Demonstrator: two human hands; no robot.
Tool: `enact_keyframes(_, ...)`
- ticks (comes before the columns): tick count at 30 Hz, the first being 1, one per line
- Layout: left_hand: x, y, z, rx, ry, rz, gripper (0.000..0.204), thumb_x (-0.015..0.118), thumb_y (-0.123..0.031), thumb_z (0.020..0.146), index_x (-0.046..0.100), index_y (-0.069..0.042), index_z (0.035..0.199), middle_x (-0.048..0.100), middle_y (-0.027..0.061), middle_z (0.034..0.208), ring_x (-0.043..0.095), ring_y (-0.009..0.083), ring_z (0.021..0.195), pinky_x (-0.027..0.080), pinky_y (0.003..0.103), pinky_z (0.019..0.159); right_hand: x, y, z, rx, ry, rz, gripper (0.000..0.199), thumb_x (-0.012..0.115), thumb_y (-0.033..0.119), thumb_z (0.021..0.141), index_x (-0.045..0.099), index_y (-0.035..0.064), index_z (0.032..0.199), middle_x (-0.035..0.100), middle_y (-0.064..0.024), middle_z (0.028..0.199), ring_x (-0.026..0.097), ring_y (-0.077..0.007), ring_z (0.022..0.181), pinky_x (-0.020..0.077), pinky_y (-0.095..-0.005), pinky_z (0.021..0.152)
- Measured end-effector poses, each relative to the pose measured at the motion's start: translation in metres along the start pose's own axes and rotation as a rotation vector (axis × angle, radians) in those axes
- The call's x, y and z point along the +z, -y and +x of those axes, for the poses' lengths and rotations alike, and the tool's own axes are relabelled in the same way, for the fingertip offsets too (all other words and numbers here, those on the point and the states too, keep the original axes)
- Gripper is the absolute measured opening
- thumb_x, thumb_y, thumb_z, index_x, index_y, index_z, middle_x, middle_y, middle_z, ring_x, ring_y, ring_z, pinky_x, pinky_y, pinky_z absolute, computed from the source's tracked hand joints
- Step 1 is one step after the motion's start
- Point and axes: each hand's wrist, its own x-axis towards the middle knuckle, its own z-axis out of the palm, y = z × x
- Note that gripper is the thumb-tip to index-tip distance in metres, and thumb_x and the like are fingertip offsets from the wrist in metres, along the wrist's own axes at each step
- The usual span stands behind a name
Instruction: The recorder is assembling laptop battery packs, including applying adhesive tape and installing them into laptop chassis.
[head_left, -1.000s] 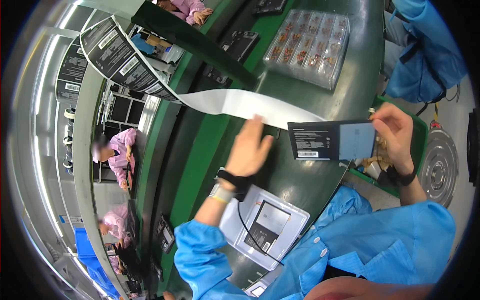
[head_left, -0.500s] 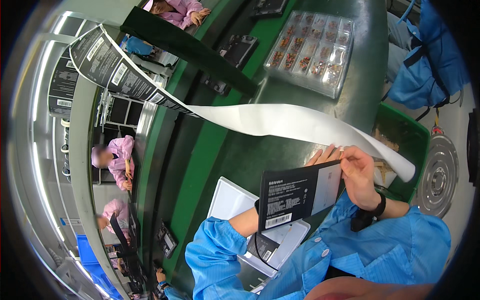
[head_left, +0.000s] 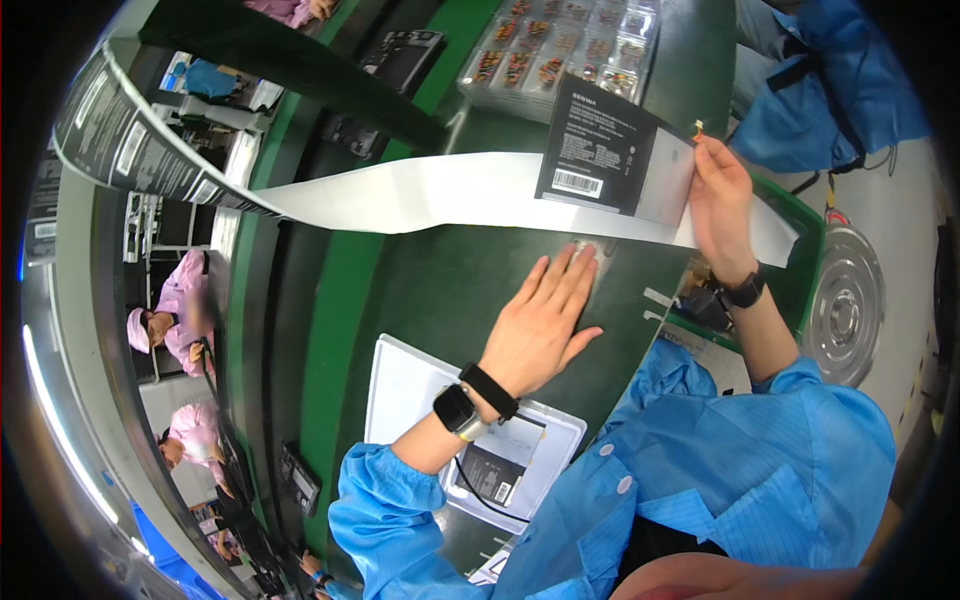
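My right hand [head_left: 722,205] pinches the right end of a flat black-and-grey battery pack [head_left: 600,150]. From that end, close to my fingertips, sticks out a small connector on a short lead [head_left: 698,129]. Behind the pack runs a long label strip [head_left: 430,190], its white side up here; at the far left it twists to show black printed labels. My left hand [head_left: 535,325] is palm down with fingers stretched out, over or on the green tabletop [head_left: 430,300], and holds nothing. A white tray [head_left: 405,385] with another black-and-grey pack [head_left: 500,470] lies partly under my left forearm.
At the back stands a clear compartment box [head_left: 555,50] with small coloured parts. A green bin [head_left: 790,215] is at the right, near a round metal stool [head_left: 845,315]. A dark post [head_left: 290,70] crosses the far left. People in pink [head_left: 180,300] sit beyond the line.
My right hand has raised the battery pack away from me, over the strip. The left hand came out from behind the pack and now lies flat-fingered near the tabletop. The whole view has shifted.
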Motion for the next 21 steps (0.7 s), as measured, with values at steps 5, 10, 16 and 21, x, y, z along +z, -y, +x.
enact_keyframes(5, -0.002, -0.018, 0.021, 0.118, -0.028, 0.073, 0.067, 0.061, -0.028, 0.093, 0.036, 0.005, 0.145, 0.033, 0.0182, 0.155, 0.029, 0.0334, 0.145, 0.029, 0.043, 0.118, -0.017, -0.005, 0.012, 0.058, 0.097, 0.16, 0.019, 0.061, 0.012, 0.098, 0.064, -0.0003, 0.112, 0.063, 0.0019, 0.094, 0.048, -0.0056, 0.074, 0.04, -0.0198, 0.072)
enact_keyframes(10, 0.003, -0.007, 0.013, -0.012, -0.064, -0.068, 0.064, 0.059, -0.025, 0.094, 0.036, 0.008, 0.144, 0.036, 0.0197, 0.152, 0.032, 0.0366, 0.143, 0.031, 0.041, 0.117, -0.023, 0.009, 0.012, 0.098, 0.092, 0.155, 0.022, 0.058, 0.018, 0.101, 0.063, 0.0015, 0.114, 0.06, 0.005, 0.091, 0.044, -0.0032, 0.072, 0.0393, -0.0188, 0.072)
enact_keyframes(16, -0.025, 0.003, -0.02, -0.074, -0.04, 0.008, 0.053, 0.058, -0.02, 0.093, 0.045, 0.003, 0.14, 0.042, 0.0175, 0.149, 0.036, 0.037, 0.139, 0.032, 0.046, 0.114, 0.012, 0.024, -0.027, 0.176, 0.113, 0.083, 0.02, 0.059, 0.02, 0.1, 0.061, 0.0031, 0.11, 0.054, 0.0076, 0.082, 0.043, -0.0018, 0.069, 0.0384, -0.0194, 0.069)
enact_keyframes(21, -0.06, 0.039, -0.074, -0.397, -0.195, -0.209, 0.019, 0.063, -0.009, 0.088, 0.067, 0.001, 0.104, 0.07, 0.0167, 0.099, 0.065, 0.0333, 0.092, 0.052, 0.042, 0.082, 0.028, 0.012, -0.069, 0.279, 0.165, 0.021, 0.015, 0.062, 0.017, 0.098, 0.061, 0.0033, 0.104, 0.056, 0.005, 0.081, 0.048, -0.0033, 0.071, 0.0365, -0.0193, 0.065)
